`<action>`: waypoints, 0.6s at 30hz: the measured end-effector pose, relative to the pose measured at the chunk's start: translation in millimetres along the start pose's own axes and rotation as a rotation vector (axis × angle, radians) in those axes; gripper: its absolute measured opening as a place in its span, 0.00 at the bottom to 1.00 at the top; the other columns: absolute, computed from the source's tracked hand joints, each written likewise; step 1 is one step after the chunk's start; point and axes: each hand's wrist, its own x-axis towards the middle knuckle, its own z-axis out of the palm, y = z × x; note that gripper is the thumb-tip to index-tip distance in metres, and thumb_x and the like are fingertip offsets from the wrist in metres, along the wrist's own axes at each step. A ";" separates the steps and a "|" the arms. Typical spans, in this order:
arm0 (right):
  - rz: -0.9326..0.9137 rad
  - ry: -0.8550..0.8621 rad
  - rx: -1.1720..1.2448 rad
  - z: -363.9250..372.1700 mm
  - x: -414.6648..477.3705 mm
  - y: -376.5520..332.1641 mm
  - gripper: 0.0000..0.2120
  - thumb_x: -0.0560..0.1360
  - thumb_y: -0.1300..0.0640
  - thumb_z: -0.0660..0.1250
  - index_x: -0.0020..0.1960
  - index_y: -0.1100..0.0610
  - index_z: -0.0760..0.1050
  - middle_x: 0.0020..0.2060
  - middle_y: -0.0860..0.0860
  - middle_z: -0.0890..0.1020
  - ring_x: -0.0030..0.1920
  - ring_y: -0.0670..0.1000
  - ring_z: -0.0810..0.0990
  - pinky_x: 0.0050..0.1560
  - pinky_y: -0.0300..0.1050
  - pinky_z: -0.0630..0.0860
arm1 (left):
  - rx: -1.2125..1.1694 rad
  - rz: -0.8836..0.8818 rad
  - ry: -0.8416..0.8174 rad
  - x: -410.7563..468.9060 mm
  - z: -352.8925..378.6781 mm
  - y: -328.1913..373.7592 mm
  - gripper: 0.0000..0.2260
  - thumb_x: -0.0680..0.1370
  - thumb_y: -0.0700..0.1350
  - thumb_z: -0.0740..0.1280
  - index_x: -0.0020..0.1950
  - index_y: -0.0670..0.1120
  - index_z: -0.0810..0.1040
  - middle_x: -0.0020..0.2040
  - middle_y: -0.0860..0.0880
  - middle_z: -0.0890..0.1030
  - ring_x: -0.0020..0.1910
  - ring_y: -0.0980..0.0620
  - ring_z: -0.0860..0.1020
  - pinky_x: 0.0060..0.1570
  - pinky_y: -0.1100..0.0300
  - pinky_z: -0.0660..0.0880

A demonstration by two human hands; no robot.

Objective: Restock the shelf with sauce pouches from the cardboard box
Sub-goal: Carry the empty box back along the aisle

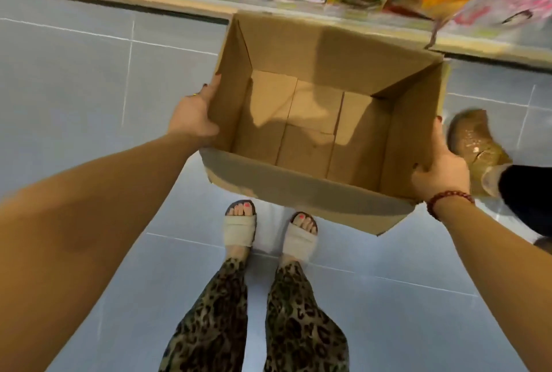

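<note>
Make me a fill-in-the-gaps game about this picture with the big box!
The inside of the cardboard box is ____. The left hand grips the box's ____ wall, and the right hand grips the opposite one. The red beaded bracelet sits on the ____ wrist. The trousers have a ____ print.
Missing words: empty; left; right; leopard.
</note>
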 end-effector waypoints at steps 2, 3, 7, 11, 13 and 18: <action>-0.011 0.000 0.011 24.0 15.0 6.4 0.41 0.74 0.66 0.59 0.74 0.39 0.40 0.42 0.56 0.72 0.35 0.56 0.70 0.41 0.51 0.73 | 0.002 0.000 0.029 16.6 20.0 -6.6 0.44 0.71 0.34 0.67 0.76 0.60 0.46 0.61 0.43 0.74 0.56 0.37 0.75 0.55 0.46 0.75; -0.018 0.009 0.013 35.0 22.2 8.7 0.41 0.75 0.66 0.59 0.75 0.40 0.40 0.41 0.56 0.72 0.35 0.57 0.69 0.41 0.50 0.71 | 0.004 -0.004 0.044 24.1 29.0 -10.0 0.44 0.71 0.34 0.67 0.76 0.61 0.46 0.63 0.44 0.73 0.57 0.38 0.75 0.56 0.46 0.75; -0.047 0.066 0.022 69.4 45.1 12.0 0.40 0.74 0.65 0.59 0.75 0.40 0.42 0.37 0.57 0.72 0.35 0.60 0.69 0.43 0.57 0.75 | 0.000 -0.025 0.109 44.1 60.7 -19.2 0.44 0.72 0.33 0.66 0.75 0.62 0.46 0.71 0.48 0.68 0.60 0.39 0.74 0.58 0.46 0.74; -0.059 0.083 0.031 92.8 56.0 15.6 0.39 0.75 0.63 0.59 0.74 0.40 0.40 0.40 0.62 0.76 0.38 0.66 0.73 0.44 0.64 0.77 | -0.014 -0.018 0.172 50.6 84.2 -27.7 0.44 0.72 0.32 0.64 0.75 0.64 0.44 0.74 0.49 0.65 0.60 0.41 0.75 0.58 0.49 0.75; -0.039 0.092 0.043 102.5 58.5 17.3 0.39 0.76 0.63 0.59 0.74 0.40 0.39 0.41 0.61 0.75 0.38 0.65 0.72 0.45 0.64 0.76 | -0.020 -0.011 0.198 49.4 95.2 -30.2 0.44 0.73 0.32 0.63 0.74 0.65 0.43 0.75 0.50 0.62 0.60 0.41 0.76 0.56 0.51 0.75; -0.024 0.116 0.049 111.4 59.8 25.5 0.40 0.75 0.65 0.60 0.74 0.41 0.39 0.36 0.57 0.72 0.35 0.58 0.68 0.42 0.58 0.74 | -0.034 0.011 0.263 47.0 105.9 -30.9 0.43 0.72 0.32 0.62 0.75 0.64 0.44 0.76 0.51 0.62 0.63 0.42 0.75 0.56 0.56 0.73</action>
